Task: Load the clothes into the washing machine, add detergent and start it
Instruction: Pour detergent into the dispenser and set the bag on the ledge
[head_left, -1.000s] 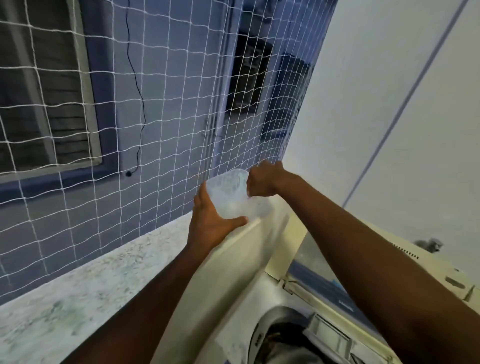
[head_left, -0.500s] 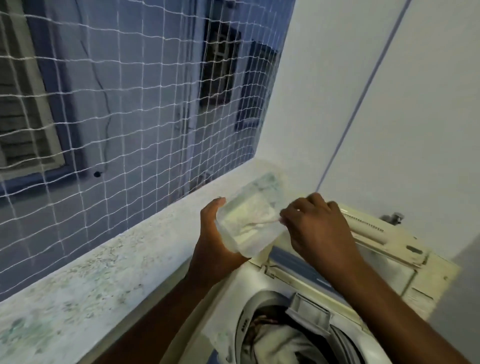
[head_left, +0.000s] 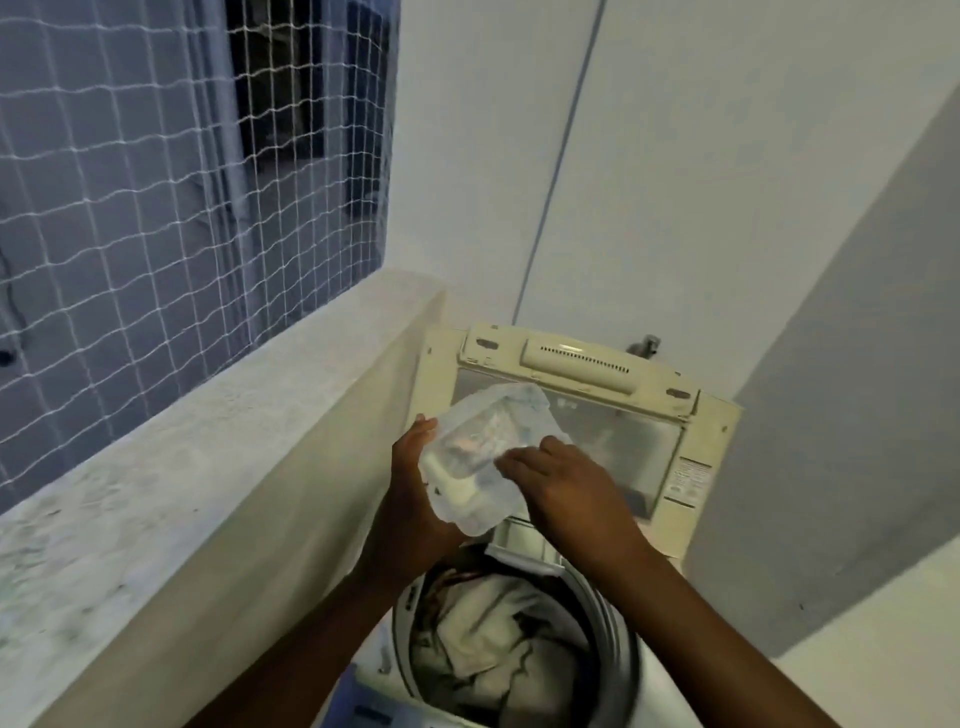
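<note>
Head view: above the open washing machine (head_left: 519, 670), the left hand (head_left: 415, 499) cups a clear plastic tub (head_left: 480, 462) from the side and below, fingers wrapped on it. The right hand (head_left: 566, 493) pinches the tub's near edge. Clothes (head_left: 493, 634) lie inside the drum. The lid (head_left: 576, 415) stands raised behind the tub.

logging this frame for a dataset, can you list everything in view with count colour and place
washing machine: one, cream, lower centre, lid raised
clothes: a pile, mostly off-white, in the drum
plastic container: one, clear, held above the drum
ledge: one, pale speckled, left
netting: one, white, above the ledge
tap: one, grey, on the wall behind the lid
left hand: grips the container's side
right hand: fingers on the container
</note>
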